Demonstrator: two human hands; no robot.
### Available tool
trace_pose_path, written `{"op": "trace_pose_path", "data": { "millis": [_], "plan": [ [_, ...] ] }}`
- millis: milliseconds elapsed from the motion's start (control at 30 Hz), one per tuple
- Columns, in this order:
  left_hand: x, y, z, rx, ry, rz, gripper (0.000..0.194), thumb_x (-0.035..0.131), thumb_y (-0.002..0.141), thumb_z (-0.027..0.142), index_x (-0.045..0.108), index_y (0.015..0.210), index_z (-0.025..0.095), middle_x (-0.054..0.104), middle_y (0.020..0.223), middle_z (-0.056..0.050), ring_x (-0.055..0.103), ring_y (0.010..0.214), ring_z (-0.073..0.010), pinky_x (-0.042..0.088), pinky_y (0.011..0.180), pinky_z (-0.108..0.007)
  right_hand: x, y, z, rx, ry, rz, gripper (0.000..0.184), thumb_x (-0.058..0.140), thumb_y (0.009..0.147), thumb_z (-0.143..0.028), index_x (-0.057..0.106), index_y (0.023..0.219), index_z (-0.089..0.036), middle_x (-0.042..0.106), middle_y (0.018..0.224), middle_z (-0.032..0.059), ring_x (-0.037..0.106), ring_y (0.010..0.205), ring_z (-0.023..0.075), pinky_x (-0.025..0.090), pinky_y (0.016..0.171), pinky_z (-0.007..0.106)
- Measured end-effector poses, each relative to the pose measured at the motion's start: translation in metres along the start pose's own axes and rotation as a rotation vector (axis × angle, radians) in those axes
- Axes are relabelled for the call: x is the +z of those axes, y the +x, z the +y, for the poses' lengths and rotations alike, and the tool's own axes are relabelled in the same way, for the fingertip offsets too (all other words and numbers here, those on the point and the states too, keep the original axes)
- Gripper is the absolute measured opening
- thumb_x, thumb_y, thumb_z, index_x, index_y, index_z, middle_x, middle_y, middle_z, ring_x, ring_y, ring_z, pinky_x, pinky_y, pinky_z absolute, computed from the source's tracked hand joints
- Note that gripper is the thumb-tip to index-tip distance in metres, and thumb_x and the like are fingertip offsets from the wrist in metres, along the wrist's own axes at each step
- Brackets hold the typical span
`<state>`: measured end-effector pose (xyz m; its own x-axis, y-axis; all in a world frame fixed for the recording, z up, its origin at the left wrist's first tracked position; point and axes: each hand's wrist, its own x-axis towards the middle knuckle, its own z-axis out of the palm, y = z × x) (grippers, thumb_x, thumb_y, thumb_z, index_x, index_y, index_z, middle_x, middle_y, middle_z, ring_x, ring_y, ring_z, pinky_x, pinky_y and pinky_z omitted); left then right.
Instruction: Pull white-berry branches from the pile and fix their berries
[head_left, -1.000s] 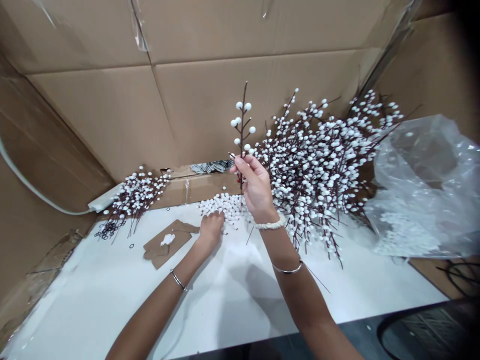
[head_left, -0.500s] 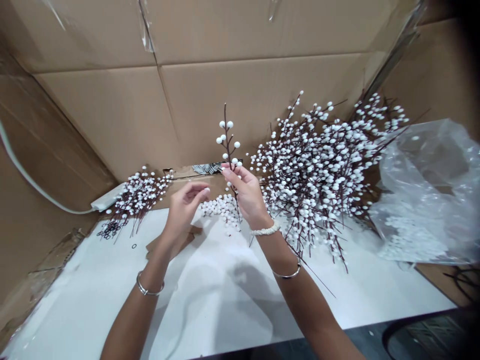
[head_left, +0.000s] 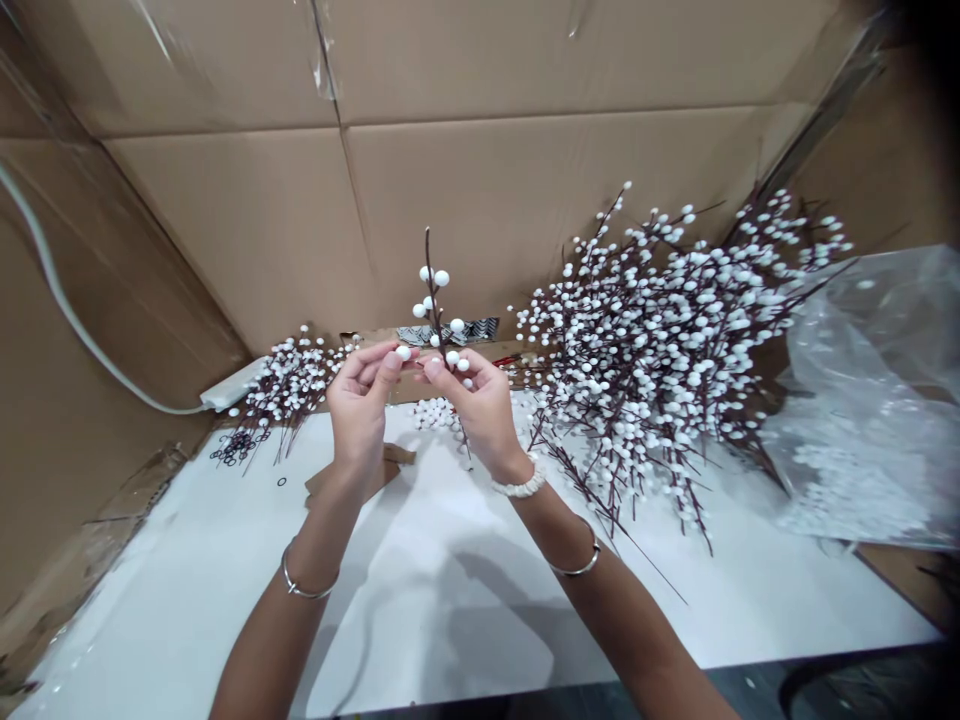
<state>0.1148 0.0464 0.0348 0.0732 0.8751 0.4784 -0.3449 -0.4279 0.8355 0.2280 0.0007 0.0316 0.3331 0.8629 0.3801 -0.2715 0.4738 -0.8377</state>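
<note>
Upright in front of me is a brown artificial stem [head_left: 433, 300] with several white berries on its short side twigs. My right hand [head_left: 480, 405] pinches it between thumb and fingers, low on the stem. Close on its left, my left hand [head_left: 361, 400] holds a single white berry [head_left: 403, 353] between thumb and forefinger. The fingertips of both hands are near each other; whether they touch is hard to make out. Below the hands, loose white berries [head_left: 435, 413] lie in a pile on the white table [head_left: 420, 600], partly hidden by my right hand.
A large heap of berry stems [head_left: 645, 340] fills the right side. Beyond it stands a clear plastic bag [head_left: 862, 440] of white berries. At left lie a smaller bunch of stems [head_left: 289, 385], dark rings [head_left: 238, 446] and a white power strip [head_left: 232, 385]. Cardboard walls [head_left: 570, 190] surround the table.
My left hand has moved up and right with the berry, to beside the stem. My right hand has brought the stem slightly left and down. The view has shifted a little.
</note>
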Motion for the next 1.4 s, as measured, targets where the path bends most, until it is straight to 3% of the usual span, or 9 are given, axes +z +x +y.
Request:
{"op": "trace_pose_path", "data": {
  "millis": [400, 1100, 1400],
  "plan": [
    [0.0016, -0.0020, -0.0055, -0.011, 0.015, -0.016, 0.026, 0.074, 0.080, 0.035, 0.067, 0.096, 0.016, 0.076, 0.096, -0.009, 0.073, 0.089, -0.0178, 0.056, 0.087, -0.033, -0.0003, 0.0004, 0.0008, -0.022, -0.015, 0.026, 0.024, 0.073, 0.078, -0.042, 0.067, 0.085, -0.019, 0.075, 0.096, 0.0061, 0.070, 0.087, 0.0186, 0.056, 0.086, 0.035],
    [0.0042, -0.0060, -0.0024, 0.004, 0.055, -0.028, 0.024, 0.074, 0.080, 0.033, 0.069, 0.095, 0.016, 0.076, 0.098, -0.008, 0.072, 0.093, -0.0188, 0.055, 0.090, -0.033, 0.0037, -0.0023, 0.0001, -0.090, -0.066, 0.072, 0.017, 0.073, 0.079, -0.037, 0.067, 0.082, -0.021, 0.074, 0.092, 0.0036, 0.070, 0.084, 0.0182, 0.056, 0.085, 0.034],
    [-0.0001, -0.0005, 0.0012, 0.004, 0.040, -0.045, 0.023, 0.074, 0.080, 0.035, 0.068, 0.094, 0.017, 0.076, 0.093, -0.007, 0.073, 0.087, -0.0166, 0.056, 0.086, -0.030, 0.0010, -0.0023, -0.0081, 0.029, -0.065, 0.002, 0.020, 0.074, 0.077, -0.039, 0.070, 0.084, -0.021, 0.075, 0.091, 0.0042, 0.070, 0.092, 0.0213, 0.056, 0.087, 0.037]
  ]
}}
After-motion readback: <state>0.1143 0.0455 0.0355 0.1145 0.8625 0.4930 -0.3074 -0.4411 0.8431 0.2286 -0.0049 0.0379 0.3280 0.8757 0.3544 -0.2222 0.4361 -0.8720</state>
